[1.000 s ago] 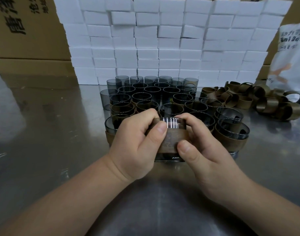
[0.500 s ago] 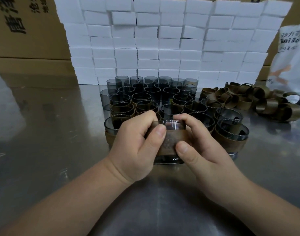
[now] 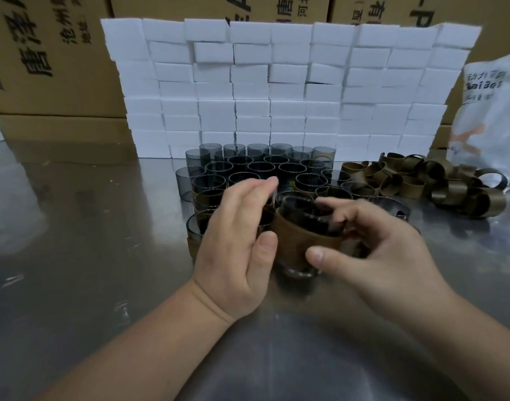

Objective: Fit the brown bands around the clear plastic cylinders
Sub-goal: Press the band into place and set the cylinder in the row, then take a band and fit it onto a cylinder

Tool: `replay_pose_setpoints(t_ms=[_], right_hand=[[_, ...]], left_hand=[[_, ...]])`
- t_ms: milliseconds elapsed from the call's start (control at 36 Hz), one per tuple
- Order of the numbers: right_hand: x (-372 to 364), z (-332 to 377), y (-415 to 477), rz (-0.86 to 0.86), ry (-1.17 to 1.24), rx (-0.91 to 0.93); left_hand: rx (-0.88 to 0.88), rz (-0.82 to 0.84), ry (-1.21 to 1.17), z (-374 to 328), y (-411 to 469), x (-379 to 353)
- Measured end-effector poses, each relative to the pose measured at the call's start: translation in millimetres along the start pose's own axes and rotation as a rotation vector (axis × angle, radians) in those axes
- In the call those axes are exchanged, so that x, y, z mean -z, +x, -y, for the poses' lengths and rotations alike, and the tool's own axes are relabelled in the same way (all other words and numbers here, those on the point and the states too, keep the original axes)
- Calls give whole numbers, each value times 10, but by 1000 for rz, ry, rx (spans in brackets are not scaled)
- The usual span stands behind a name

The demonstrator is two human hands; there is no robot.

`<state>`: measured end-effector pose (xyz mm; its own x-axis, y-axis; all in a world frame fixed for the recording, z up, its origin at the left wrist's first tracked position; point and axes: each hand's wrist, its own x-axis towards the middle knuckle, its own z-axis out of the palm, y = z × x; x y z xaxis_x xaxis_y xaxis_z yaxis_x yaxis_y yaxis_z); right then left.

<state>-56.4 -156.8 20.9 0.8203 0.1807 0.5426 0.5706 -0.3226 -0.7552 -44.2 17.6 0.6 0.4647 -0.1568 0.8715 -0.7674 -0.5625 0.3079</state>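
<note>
Right hand (image 3: pixel 378 250) grip: thumb low on the front, fingers curled over the top rim, pinching the cylinder (image 3: pixel 297 209) that wears the brown band (image 3: pixel 303 241). The cylinder sits just left of the right palm, between both hands, tilted slightly. Its base is at or just above the desk (image 3: pixel 74 256); can't tell which.

Left hand (image 3: pixel 233 247) grip: spread, holding nothing. Fingers are straight, pointing up and blurred. The thumb tip is at the band's left edge; contact unclear.

Materials:
- Cylinder: smoky clear plastic, thin wall, open top, round.
- Band: matte brown, faintly mottled, wrapped round the mid-body, with a clear strip showing above and below it.
- Desk: reflective metal with streaky glare.

Behind the hands is a cluster of cylinders (image 3: pixel 256 169), upright and packed close, several of the nearer ones already banded. Loose bands (image 3: pixel 421 180) are heaped at right rear, curled loops with a slight olive-brown sheen. White foam blocks (image 3: pixel 277 82) are stacked like a brick wall at the back, with cardboard boxes (image 3: pixel 45 53) behind them. A white printed bag (image 3: pixel 494 111) is at far right.
</note>
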Motion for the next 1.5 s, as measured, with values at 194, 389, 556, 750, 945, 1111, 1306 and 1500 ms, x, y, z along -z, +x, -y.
replay_pose_setpoints(t_ms=[194, 389, 556, 750, 945, 1111, 1306, 1500], right_hand=[[185, 19, 613, -109, -75, -28], [-6, -192, 1449, -22, -495, -47], [-175, -454, 1735, 134, -878, -32], [-232, -562, 1799, 169, -955, -31], [-307, -620, 1805, 228, -1068, -3], [-365, -720, 1783, 312, -1151, -29], [-401, -750, 1794, 442, -1077, -145], [-385, -708, 1749, 464, -932, -165]], left_hand=[[245, 177, 391, -26, 31, -60], [336, 308, 454, 37, 28, -97], [345, 324, 473, 68, 22, -120], [343, 326, 470, 81, 13, -137], [343, 325, 465, 93, 19, -140], [346, 328, 465, 97, 18, -147], [352, 326, 472, 87, 25, -151], [343, 333, 478, 101, 22, -149]])
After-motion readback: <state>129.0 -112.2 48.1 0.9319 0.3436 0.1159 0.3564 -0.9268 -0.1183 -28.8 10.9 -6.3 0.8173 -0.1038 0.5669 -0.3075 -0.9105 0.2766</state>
